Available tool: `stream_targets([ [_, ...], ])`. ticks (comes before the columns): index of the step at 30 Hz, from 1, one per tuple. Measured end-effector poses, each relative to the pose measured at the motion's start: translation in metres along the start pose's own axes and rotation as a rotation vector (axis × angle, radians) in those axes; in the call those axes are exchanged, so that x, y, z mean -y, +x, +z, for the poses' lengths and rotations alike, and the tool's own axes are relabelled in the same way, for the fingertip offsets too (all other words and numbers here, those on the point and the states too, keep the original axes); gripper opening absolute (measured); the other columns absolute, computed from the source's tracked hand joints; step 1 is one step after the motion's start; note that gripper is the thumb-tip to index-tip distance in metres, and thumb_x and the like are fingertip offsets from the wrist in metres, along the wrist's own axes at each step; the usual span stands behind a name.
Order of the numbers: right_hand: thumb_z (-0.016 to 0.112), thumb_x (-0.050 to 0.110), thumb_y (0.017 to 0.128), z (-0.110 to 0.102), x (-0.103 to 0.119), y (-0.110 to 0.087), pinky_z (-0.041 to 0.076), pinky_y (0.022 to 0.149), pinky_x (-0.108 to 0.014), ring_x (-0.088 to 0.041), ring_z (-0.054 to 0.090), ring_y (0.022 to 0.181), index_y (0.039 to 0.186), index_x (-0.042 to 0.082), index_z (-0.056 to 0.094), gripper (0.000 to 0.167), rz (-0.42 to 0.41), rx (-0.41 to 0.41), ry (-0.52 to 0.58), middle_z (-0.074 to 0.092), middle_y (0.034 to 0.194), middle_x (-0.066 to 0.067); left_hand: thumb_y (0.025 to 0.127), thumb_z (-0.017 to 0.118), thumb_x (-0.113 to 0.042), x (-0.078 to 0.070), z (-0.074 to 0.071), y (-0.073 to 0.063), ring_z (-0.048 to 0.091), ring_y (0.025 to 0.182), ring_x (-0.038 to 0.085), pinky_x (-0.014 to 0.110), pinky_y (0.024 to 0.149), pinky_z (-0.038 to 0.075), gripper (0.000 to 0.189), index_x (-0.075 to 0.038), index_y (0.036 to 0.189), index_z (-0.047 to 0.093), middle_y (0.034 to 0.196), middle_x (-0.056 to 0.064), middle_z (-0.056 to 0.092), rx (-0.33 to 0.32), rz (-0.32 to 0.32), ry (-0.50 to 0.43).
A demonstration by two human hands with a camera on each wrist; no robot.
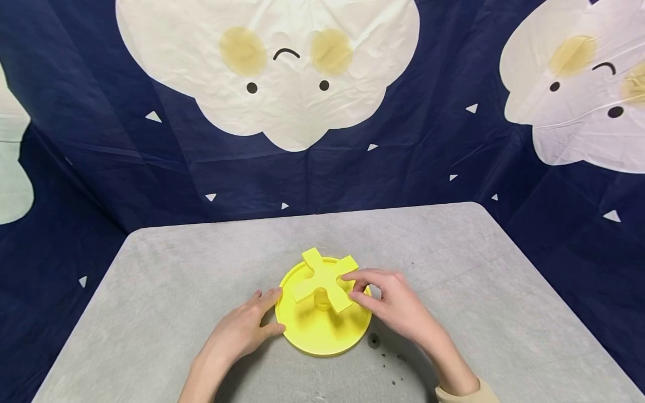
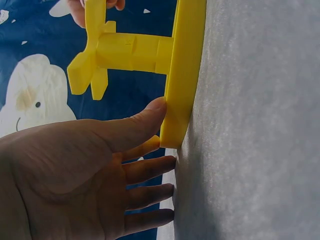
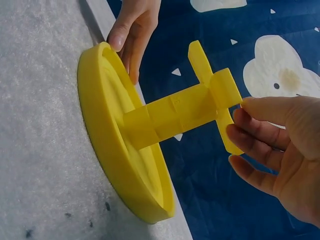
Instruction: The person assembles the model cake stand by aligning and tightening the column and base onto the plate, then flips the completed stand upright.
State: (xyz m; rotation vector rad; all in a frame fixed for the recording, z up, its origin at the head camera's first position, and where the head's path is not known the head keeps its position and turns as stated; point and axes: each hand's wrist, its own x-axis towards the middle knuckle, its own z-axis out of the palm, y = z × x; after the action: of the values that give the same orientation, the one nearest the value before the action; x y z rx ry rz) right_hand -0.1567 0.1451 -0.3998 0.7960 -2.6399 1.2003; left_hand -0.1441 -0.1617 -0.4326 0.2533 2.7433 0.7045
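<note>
A round yellow base (image 1: 322, 336) lies flat on the grey table (image 1: 166, 268). A short post (image 3: 170, 115) rises from its middle and carries a yellow cross-shaped piece (image 1: 322, 277). My left hand (image 1: 267, 313) rests on the table at the base's left rim (image 2: 182, 75), its thumb (image 2: 150, 112) pressing the rim with the fingers straight. My right hand (image 1: 355, 285) pinches one arm of the cross piece (image 3: 215, 85) between thumb and fingers on the right side. The right wrist view shows the right hand (image 3: 237, 120) at the cross and the left hand (image 3: 132, 30) behind the base (image 3: 115, 150).
A dark blue cloth printed with white clouds (image 1: 272, 67) hangs behind and around the table. Small dark specks (image 1: 374, 340) lie on the tabletop just in front of the base.
</note>
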Motion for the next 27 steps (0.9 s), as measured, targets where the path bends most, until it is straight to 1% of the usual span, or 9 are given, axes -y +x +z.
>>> stream_targets([
  [4,0.084,0.015,0.086,0.0010,0.0005,0.0000,0.053,0.073,-0.022,-0.011,0.061,0.087,0.123,0.019,0.074,0.038,0.004,-0.073,-0.053,0.063,0.098,0.012,0.090,0.077,-0.040,0.0002,0.0003,-0.0002,0.037,0.152,0.042,0.068,0.117,0.038,0.076,-0.017,0.156,0.047,0.161,0.010,0.047,-0.004,0.004,0.001],
  [5,0.085,0.017,0.085,0.0011,0.0003,0.0001,0.055,0.077,-0.026,-0.014,0.062,0.093,0.126,0.019,0.073,0.042,0.010,-0.090,-0.065,0.062,0.104,0.010,0.090,0.077,-0.040,0.0003,0.0004,-0.0002,0.037,0.152,0.042,0.068,0.117,0.038,0.076,-0.016,0.156,0.047,0.161,0.010,0.047,-0.005,0.005,0.001],
  [7,0.085,0.022,0.086,0.0011,-0.0004,0.0003,0.058,0.093,-0.035,-0.017,0.063,0.112,0.134,0.021,0.068,0.052,0.026,-0.107,-0.091,0.061,0.122,0.008,0.090,0.077,-0.040,0.0004,0.0004,-0.0003,0.037,0.152,0.042,0.068,0.116,0.038,0.076,-0.016,0.156,0.047,0.161,0.010,0.047,-0.005,0.005,0.003],
  [11,0.080,0.035,0.091,0.0014,-0.0025,0.0004,0.049,0.113,-0.055,-0.025,0.049,0.145,0.150,0.026,0.054,0.065,0.060,-0.047,-0.104,0.047,0.157,0.004,0.090,0.077,-0.040,0.0003,0.0005,-0.0002,0.037,0.152,0.042,0.068,0.117,0.037,0.075,-0.017,0.156,0.047,0.161,0.010,0.047,-0.001,0.001,0.001],
  [13,0.076,0.041,0.093,0.0016,-0.0030,0.0002,0.044,0.118,-0.059,-0.026,0.041,0.153,0.154,0.028,0.048,0.068,0.075,0.004,-0.097,0.039,0.165,0.003,0.090,0.077,-0.040,0.0001,0.0003,-0.0004,0.037,0.153,0.042,0.068,0.117,0.037,0.075,-0.018,0.156,0.047,0.161,0.009,0.047,0.000,0.000,0.000],
  [16,0.072,0.046,0.095,0.0023,-0.0030,-0.0003,0.040,0.121,-0.058,-0.024,0.038,0.155,0.156,0.028,0.045,0.069,0.086,0.060,-0.073,0.038,0.167,0.004,0.090,0.077,-0.040,-0.0001,0.0002,-0.0005,0.037,0.152,0.043,0.068,0.117,0.038,0.075,-0.018,0.155,0.048,0.161,0.009,0.047,-0.003,0.004,0.001],
  [19,0.071,0.046,0.096,0.0032,-0.0030,-0.0007,0.043,0.120,-0.054,-0.022,0.043,0.152,0.155,0.025,0.048,0.066,0.078,0.075,-0.077,0.044,0.163,0.004,0.090,0.077,-0.040,-0.0004,0.0002,-0.0003,0.038,0.152,0.043,0.068,0.117,0.038,0.075,-0.017,0.155,0.048,0.161,0.010,0.048,-0.005,0.006,0.002],
  [22,0.072,0.043,0.096,0.0028,-0.0023,-0.0006,0.049,0.116,-0.050,-0.018,0.052,0.144,0.151,0.021,0.053,0.062,0.070,0.065,-0.075,0.052,0.154,0.006,0.090,0.077,-0.040,-0.0005,0.0002,-0.0003,0.037,0.152,0.043,0.068,0.117,0.038,0.075,-0.017,0.156,0.047,0.161,0.010,0.047,-0.005,0.005,0.001],
  [27,0.072,0.039,0.096,0.0001,-0.0004,-0.0008,0.057,0.104,-0.041,-0.010,0.062,0.125,0.143,0.022,0.062,0.050,0.060,0.043,-0.066,0.064,0.133,0.012,0.090,0.077,-0.040,-0.0002,0.0005,0.0001,0.038,0.152,0.042,0.067,0.117,0.038,0.075,-0.017,0.156,0.047,0.161,0.010,0.048,-0.007,0.010,-0.001],
])
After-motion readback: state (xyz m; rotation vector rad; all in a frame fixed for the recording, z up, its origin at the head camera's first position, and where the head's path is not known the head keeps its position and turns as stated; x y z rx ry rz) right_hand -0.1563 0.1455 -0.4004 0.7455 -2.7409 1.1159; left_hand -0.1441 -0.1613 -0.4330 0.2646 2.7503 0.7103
